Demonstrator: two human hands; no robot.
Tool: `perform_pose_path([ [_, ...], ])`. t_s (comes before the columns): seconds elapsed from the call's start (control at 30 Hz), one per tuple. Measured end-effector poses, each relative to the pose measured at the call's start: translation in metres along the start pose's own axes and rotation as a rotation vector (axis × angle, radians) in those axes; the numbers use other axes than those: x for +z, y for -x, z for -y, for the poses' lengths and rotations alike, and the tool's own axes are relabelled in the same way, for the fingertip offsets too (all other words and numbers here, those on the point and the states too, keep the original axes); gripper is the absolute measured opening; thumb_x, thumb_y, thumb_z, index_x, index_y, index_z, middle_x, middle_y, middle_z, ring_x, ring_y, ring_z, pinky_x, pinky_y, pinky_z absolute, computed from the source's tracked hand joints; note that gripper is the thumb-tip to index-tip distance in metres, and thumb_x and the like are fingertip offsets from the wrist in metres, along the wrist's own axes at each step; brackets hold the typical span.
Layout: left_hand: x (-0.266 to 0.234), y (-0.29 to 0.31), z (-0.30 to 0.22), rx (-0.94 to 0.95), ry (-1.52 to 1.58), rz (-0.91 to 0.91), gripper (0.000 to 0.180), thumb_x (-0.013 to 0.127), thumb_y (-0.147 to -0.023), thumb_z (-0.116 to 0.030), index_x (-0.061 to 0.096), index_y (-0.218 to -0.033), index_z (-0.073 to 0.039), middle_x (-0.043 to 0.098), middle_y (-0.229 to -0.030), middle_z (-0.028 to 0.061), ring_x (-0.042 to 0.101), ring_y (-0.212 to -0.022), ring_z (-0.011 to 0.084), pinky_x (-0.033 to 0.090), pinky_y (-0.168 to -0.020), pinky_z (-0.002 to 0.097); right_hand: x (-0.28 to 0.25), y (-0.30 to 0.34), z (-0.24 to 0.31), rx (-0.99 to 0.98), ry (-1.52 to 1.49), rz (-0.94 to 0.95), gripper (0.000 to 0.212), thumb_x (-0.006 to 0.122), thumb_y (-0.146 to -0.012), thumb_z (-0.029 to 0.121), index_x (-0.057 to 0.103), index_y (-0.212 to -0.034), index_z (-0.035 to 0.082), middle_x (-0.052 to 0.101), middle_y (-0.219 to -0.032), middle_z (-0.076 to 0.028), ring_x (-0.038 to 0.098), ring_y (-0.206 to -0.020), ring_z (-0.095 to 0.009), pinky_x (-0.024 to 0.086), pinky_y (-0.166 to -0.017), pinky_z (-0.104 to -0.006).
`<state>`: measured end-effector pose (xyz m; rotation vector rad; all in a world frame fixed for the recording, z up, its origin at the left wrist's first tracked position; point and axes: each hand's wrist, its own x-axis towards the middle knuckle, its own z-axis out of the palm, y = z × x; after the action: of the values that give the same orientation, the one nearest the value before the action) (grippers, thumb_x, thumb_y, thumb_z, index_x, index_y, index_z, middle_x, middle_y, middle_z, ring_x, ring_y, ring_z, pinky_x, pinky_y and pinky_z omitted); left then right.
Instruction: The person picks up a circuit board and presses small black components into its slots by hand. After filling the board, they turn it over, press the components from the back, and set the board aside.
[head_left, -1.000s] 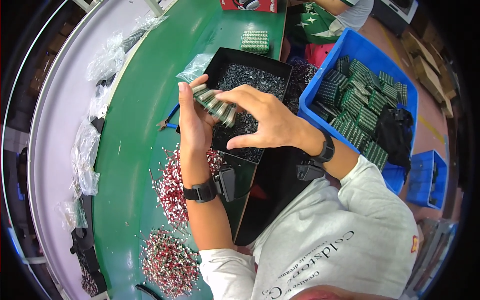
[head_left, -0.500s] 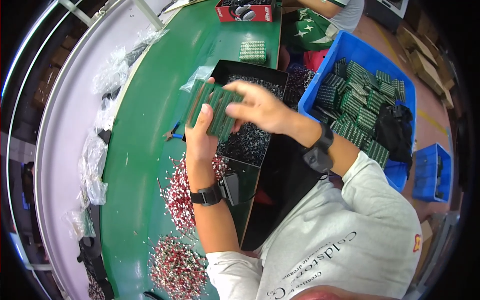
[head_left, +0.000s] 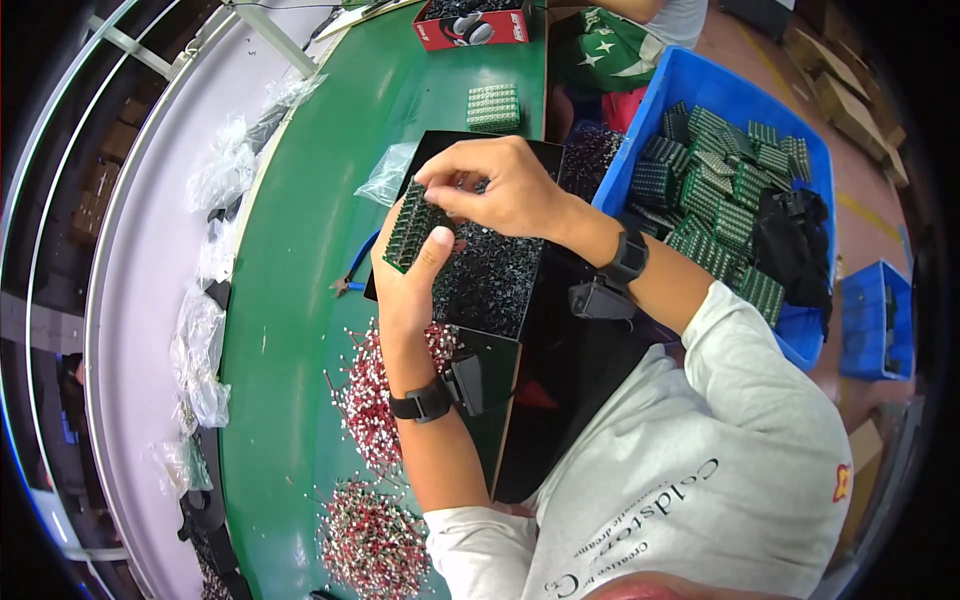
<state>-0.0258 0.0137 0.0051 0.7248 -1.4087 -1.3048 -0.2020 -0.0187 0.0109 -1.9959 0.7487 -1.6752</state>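
While my left hand (head_left: 408, 292) is clamped around the green board (head_left: 408, 232), my right hand (head_left: 505, 188) bends over its upper end, thumb and fingertips close together; whether they pinch something small, I cannot tell. The board is tilted, with dark rows on its face, a little left of and above the centre of the frame. Below my hands is the black tray (head_left: 547, 152), which holds many small black pieces (head_left: 485, 290). At its left side lie the blue-handled pliers (head_left: 350, 284). Two heaps of red and white wires (head_left: 375, 415) lie in the lower middle, upon the green table (head_left: 285, 360). At upper right, the blue bin (head_left: 622, 168) contains many other green boards (head_left: 718, 178).
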Motion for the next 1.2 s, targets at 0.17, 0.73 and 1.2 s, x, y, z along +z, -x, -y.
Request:
perform_pose_path([
  [0.17, -0.003, 0.001, 0.002, 0.0, -0.085, 0.001, 0.051, 0.075, -0.086, -0.021, 0.057, -0.126, 0.005, 0.068, -0.103, 0.0099, 0.065, -0.086, 0.0142, 0.054, -0.078, 0.0259, 0.001, 0.0, 0.0, -0.028, 0.066, 0.023, 0.016, 0.073, -0.085, 0.004, 0.073, -0.101, 0.0, 0.074, -0.088, -0.009, 0.069, -0.074, -0.012, 0.056, -0.065, -0.0258],
  [0.73, -0.001, 0.0, -0.001, -0.078, 0.045, -0.082, 0.057, 0.08, -0.081, -0.013, 0.056, -0.13, 0.005, 0.065, -0.109, 0.0067, 0.062, -0.093, 0.0107, 0.051, -0.084, 0.0252, -0.007, 0.006, -0.001, 0.1, 0.054, 0.002, 0.011, 0.071, -0.079, 0.001, 0.07, -0.09, 0.001, 0.067, -0.077, -0.005, 0.065, -0.067, -0.01, 0.052, -0.06, -0.0251],
  [1.2, -0.008, 0.002, 0.006, -0.004, -0.107, 0.05, 0.066, 0.084, -0.08, -0.029, 0.053, -0.128, 0.005, 0.065, -0.108, 0.0116, 0.067, -0.095, 0.0205, 0.06, -0.079, 0.0337, 0.008, 0.014, 0.0, 0.243, -0.156, 0.061, 0.013, 0.066, -0.091, -0.003, 0.068, -0.104, -0.006, 0.07, -0.09, -0.006, 0.067, -0.08, -0.008, 0.056, -0.07, -0.0223],
])
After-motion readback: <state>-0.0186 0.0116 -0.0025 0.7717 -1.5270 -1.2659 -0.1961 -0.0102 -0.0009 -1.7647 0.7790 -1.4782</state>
